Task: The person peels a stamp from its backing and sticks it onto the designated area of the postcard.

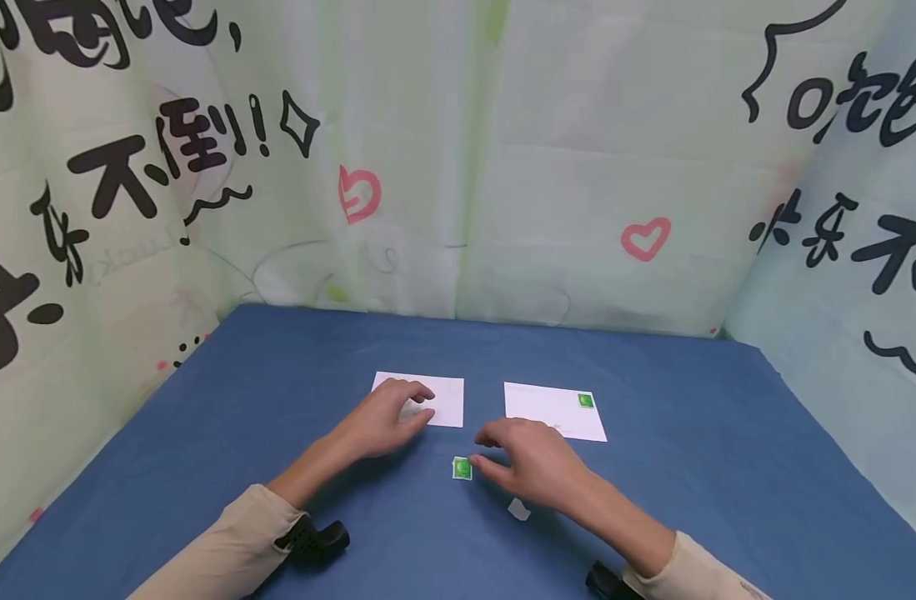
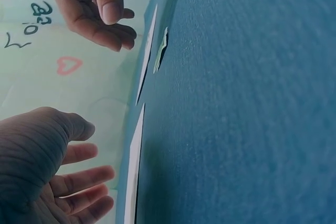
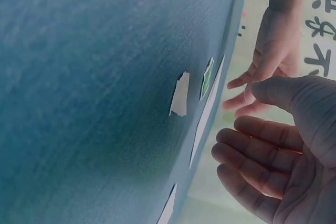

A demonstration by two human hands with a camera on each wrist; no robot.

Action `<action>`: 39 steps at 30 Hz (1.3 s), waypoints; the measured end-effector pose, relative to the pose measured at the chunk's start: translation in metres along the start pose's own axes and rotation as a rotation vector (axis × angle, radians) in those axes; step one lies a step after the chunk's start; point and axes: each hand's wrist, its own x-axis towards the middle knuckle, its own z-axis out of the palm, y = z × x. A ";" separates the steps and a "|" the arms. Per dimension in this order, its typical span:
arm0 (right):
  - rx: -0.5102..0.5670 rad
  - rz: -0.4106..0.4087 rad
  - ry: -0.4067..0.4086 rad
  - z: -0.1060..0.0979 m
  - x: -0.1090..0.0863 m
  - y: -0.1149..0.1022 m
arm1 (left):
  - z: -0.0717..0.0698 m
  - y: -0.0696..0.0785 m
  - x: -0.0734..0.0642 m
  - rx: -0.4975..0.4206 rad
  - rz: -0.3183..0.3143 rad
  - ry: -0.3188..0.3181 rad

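Note:
My left hand (image 1: 388, 417) hovers over the left white envelope-like paper (image 1: 448, 402), its fingers relaxed and holding nothing. Low over the table is my right hand (image 1: 536, 462), also holding nothing, with loosely bent fingers in the right wrist view. It partly covers the near edge of a second white envelope-like paper (image 1: 543, 407), which bears a green stamp (image 1: 586, 401) in its far right corner. A loose green stamp (image 1: 462, 468) with a white border lies just left of my right thumb. Below that hand is a small torn white paper scrap (image 1: 519, 509).
A blue cloth (image 1: 397, 533) covers the table. Pale curtains (image 1: 563, 150) with black writing and pink hearts hang behind it and at both sides. Black wrist straps (image 1: 318, 542) show at the sleeve cuffs.

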 end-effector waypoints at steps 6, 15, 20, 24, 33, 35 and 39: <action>0.007 -0.016 -0.003 0.001 0.000 0.000 | -0.001 -0.001 0.001 -0.009 0.004 -0.006; 0.031 -0.030 -0.038 0.005 0.005 -0.001 | -0.003 -0.002 -0.001 0.001 -0.054 -0.008; 0.021 -0.069 -0.039 0.006 0.006 -0.002 | -0.003 -0.005 -0.001 0.001 -0.070 -0.008; 0.011 -0.089 -0.043 0.007 0.007 -0.002 | -0.004 -0.007 0.000 0.003 -0.093 -0.012; 0.003 -0.107 -0.084 0.008 0.009 -0.002 | -0.006 -0.013 -0.003 0.014 -0.060 -0.001; 0.000 -0.117 -0.092 0.008 0.009 -0.002 | -0.007 -0.014 -0.003 0.017 -0.062 -0.007; -0.009 -0.134 -0.108 0.009 0.009 -0.003 | -0.007 -0.017 -0.004 0.026 -0.072 -0.018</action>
